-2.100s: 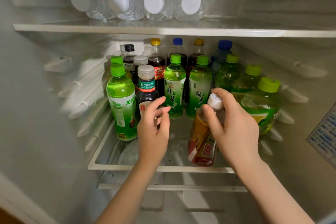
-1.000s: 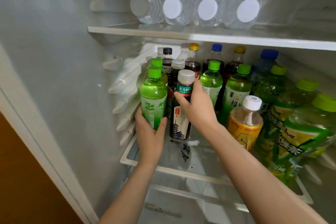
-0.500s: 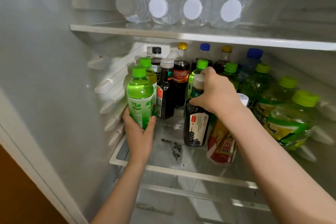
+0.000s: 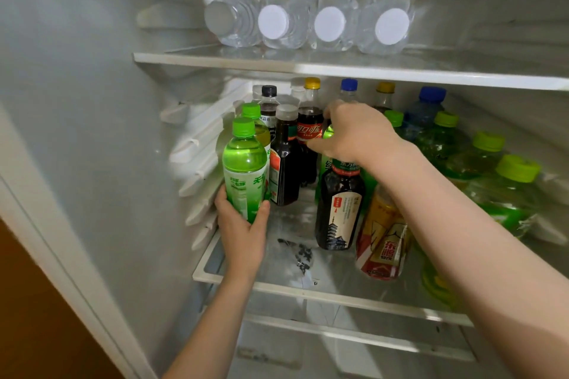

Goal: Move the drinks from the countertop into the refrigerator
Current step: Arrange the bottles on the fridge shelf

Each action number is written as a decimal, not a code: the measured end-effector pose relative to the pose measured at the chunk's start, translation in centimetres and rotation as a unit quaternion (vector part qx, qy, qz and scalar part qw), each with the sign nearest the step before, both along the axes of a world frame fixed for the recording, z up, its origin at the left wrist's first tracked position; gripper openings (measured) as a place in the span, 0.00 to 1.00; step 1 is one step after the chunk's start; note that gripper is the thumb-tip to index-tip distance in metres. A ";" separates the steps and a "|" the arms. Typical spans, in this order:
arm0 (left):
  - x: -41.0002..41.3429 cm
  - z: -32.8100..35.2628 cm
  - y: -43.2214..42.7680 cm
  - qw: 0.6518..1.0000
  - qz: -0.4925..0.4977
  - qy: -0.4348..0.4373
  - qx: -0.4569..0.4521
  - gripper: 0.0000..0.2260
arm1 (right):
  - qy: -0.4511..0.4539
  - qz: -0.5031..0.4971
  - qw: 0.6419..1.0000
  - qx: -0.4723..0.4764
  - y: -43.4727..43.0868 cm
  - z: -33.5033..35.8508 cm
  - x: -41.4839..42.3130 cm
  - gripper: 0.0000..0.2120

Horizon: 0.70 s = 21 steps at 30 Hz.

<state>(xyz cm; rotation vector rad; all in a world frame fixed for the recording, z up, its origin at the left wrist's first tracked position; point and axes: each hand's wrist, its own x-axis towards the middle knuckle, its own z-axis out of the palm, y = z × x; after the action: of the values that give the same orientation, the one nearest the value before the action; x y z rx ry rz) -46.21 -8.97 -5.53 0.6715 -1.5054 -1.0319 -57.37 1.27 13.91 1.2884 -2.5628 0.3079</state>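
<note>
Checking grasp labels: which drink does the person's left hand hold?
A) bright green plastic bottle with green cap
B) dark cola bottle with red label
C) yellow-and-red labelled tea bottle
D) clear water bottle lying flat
A: the left hand curls round the base of the bright green plastic bottle with green cap; the right hand grips the top of the dark pagoda-label bottle.

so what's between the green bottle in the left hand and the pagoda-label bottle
In the head view, a dark grey-capped bottle stands there, set slightly back; otherwise bare shelf.

left hand [image 4: 243,234]: bare | right hand [image 4: 357,135]: bare | forearms [image 4: 215,317]: bare
</note>
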 end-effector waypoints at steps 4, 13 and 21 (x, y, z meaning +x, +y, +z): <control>0.3 0.1 0.2 1.000 0.000 -0.009 0.003 0.31 | 0.006 0.057 0.998 -0.037 -3.6 0.2 -0.3 0.22; 0.3 0.3 0.3 0.999 0.006 -0.038 -0.002 0.35 | -0.024 0.083 0.994 0.065 -9.2 -0.7 -2.1 0.27; 0.2 0.1 0.0 1.000 0.017 -0.026 -0.002 0.34 | 0.065 0.080 0.994 0.033 -7.3 -1.0 -1.2 0.16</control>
<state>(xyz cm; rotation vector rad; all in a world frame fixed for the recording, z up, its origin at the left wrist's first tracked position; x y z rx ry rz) -45.99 -8.97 -5.41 0.7235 -1.5361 -0.9921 -58.54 -5.99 12.88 1.4908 -2.3843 0.1633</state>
